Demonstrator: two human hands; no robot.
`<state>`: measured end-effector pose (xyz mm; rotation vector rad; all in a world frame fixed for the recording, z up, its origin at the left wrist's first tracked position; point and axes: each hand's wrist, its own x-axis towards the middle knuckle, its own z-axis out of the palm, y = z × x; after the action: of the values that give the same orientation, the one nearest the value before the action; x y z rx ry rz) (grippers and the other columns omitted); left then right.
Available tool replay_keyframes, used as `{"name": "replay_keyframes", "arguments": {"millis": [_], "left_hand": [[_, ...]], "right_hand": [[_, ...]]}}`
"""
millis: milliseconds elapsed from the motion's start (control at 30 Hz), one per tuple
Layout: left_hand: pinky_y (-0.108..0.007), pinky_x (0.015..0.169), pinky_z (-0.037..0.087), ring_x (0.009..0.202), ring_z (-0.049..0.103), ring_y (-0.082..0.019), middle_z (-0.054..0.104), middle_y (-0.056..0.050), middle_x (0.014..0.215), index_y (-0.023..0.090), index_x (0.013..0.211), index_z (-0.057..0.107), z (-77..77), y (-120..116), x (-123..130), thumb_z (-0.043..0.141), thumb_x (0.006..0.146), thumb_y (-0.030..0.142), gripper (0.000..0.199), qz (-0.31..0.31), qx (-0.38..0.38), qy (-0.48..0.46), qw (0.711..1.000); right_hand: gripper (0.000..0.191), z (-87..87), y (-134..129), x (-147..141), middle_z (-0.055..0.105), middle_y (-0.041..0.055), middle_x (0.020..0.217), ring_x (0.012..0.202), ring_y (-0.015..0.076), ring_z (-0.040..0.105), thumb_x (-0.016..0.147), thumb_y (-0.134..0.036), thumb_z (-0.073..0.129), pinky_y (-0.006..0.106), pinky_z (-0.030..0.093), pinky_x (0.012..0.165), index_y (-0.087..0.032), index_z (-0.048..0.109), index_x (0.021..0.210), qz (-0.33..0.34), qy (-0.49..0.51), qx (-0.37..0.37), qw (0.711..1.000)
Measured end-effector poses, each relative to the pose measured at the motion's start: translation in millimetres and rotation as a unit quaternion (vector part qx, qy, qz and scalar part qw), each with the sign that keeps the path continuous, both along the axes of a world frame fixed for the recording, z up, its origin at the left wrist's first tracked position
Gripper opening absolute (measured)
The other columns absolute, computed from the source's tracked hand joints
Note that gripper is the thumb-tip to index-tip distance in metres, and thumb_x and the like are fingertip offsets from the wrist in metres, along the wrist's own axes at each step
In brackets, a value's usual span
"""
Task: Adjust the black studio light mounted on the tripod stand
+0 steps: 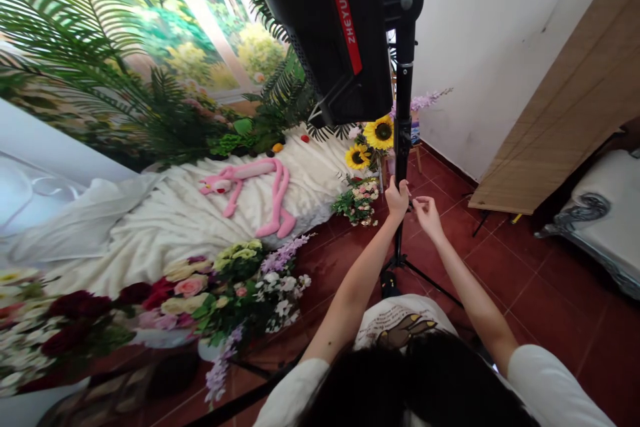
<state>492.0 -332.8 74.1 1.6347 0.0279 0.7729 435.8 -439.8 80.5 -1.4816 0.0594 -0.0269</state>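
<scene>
A black light stand (403, 137) rises in front of me, with a large black studio light (345, 33) bearing a red stripe on its top. My left hand (397, 198) is closed round the stand's pole, thumb upward. Just to the right, my right hand (427, 217) is pinched at a small dark knob on the side of the pole, mostly hidden by the fingertips. Below my hands the stand's legs spread over the floor.
A pink plush toy (257, 180) lies on a cream blanket (150, 213) at left. Sunflowers (377, 132) stand behind the pole. Artificial flowers (190, 287) fill the lower left. A bamboo blind (545, 100) and a white carved sofa (600, 203) are at right, above red floor tiles (525, 287).
</scene>
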Motion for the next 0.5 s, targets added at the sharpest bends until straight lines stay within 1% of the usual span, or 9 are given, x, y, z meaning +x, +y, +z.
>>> {"name": "replay_keyframes", "arguments": {"millis": [67, 100, 133, 200, 300, 367, 433, 500], "left_hand": [[-0.025, 0.054, 0.042, 0.047, 0.058, -0.014, 0.058, 0.001, 0.052, 0.019, 0.086, 0.060, 0.3, 0.4, -0.4, 0.034, 0.087, 0.080, 0.067, 0.001, -0.001, 0.008, 1.000], [-0.025, 0.054, 0.042, 0.047, 0.058, -0.014, 0.058, 0.001, 0.052, 0.018, 0.087, 0.060, 0.8, 0.5, -0.9, 0.034, 0.087, 0.081, 0.068, 0.001, -0.004, 0.014, 1.000], [-0.025, 0.054, 0.042, 0.046, 0.058, -0.014, 0.058, 0.001, 0.052, 0.018, 0.088, 0.060, 1.5, 0.4, -1.4, 0.034, 0.087, 0.081, 0.068, -0.001, -0.009, 0.019, 1.000], [-0.025, 0.054, 0.042, 0.046, 0.058, -0.013, 0.058, 0.002, 0.051, 0.018, 0.089, 0.060, 3.1, 0.2, -2.7, 0.035, 0.087, 0.081, 0.068, -0.006, -0.019, 0.024, 1.000], [-0.025, 0.054, 0.042, 0.046, 0.058, -0.013, 0.058, 0.002, 0.051, 0.019, 0.088, 0.059, 4.6, -0.4, -4.3, 0.035, 0.087, 0.081, 0.066, -0.010, -0.024, 0.024, 0.999], [-0.024, 0.054, 0.042, 0.045, 0.058, -0.013, 0.057, 0.003, 0.051, 0.020, 0.085, 0.058, 4.9, -0.9, -5.1, 0.037, 0.087, 0.080, 0.064, -0.009, -0.022, 0.021, 0.999], [-0.024, 0.054, 0.043, 0.045, 0.057, -0.012, 0.057, 0.003, 0.051, 0.020, 0.083, 0.057, 5.3, -1.3, -6.1, 0.038, 0.088, 0.078, 0.061, -0.008, -0.026, 0.014, 1.000], [-0.024, 0.054, 0.043, 0.045, 0.057, -0.012, 0.057, 0.003, 0.051, 0.021, 0.083, 0.056, 6.1, -1.4, -7.4, 0.039, 0.090, 0.075, 0.058, -0.014, -0.035, 0.003, 0.999]], "right_hand": [[0.032, -3.3, -4.0, -7.3, 0.069, 0.0067, 0.093, 0.079, 0.0180, 0.068, 0.082, -0.048, 0.071, 0.031, 0.059, 0.070, -0.020, 0.060, 0.094, -0.020, -0.121, -0.104, 0.987], [0.033, -3.7, -6.0, -10.5, 0.069, 0.0084, 0.096, 0.084, 0.0193, 0.068, 0.083, -0.050, 0.069, 0.033, 0.058, 0.075, -0.020, 0.062, 0.094, -0.019, -0.158, -0.140, 0.977], [0.033, -3.5, -7.7, -13.2, 0.069, 0.0091, 0.097, 0.085, 0.0200, 0.068, 0.085, -0.051, 0.067, 0.034, 0.057, 0.077, -0.019, 0.064, 0.095, -0.016, -0.181, -0.168, 0.969], [0.033, -2.3, -10.4, -16.5, 0.070, 0.0085, 0.094, 0.081, 0.0200, 0.067, 0.089, -0.051, 0.063, 0.033, 0.056, 0.075, -0.019, 0.065, 0.098, -0.012, -0.205, -0.209, 0.956], [0.033, -2.8, -12.7, -16.7, 0.069, 0.0076, 0.093, 0.075, 0.0182, 0.064, 0.092, -0.050, 0.060, 0.032, 0.053, 0.071, -0.019, 0.066, 0.099, -0.013, -0.238, -0.255, 0.937], [0.032, -6.0, -13.2, -15.1, 0.068, 0.0070, 0.092, 0.072, 0.0170, 0.061, 0.094, -0.050, 0.058, 0.032, 0.052, 0.071, -0.019, 0.067, 0.099, -0.017, -0.260, -0.273, 0.926], [0.031, -11.2, -12.8, -13.1, 0.066, 0.0057, 0.089, 0.069, 0.0160, 0.058, 0.095, -0.049, 0.057, 0.031, 0.051, 0.071, -0.019, 0.068, 0.099, -0.025, -0.279, -0.275, 0.920], [0.031, -17.4, -11.2, -11.1, 0.064, 0.0042, 0.086, 0.065, 0.0147, 0.055, 0.095, -0.049, 0.058, 0.030, 0.049, 0.068, -0.020, 0.068, 0.097, -0.035, -0.289, -0.259, 0.921]]}}
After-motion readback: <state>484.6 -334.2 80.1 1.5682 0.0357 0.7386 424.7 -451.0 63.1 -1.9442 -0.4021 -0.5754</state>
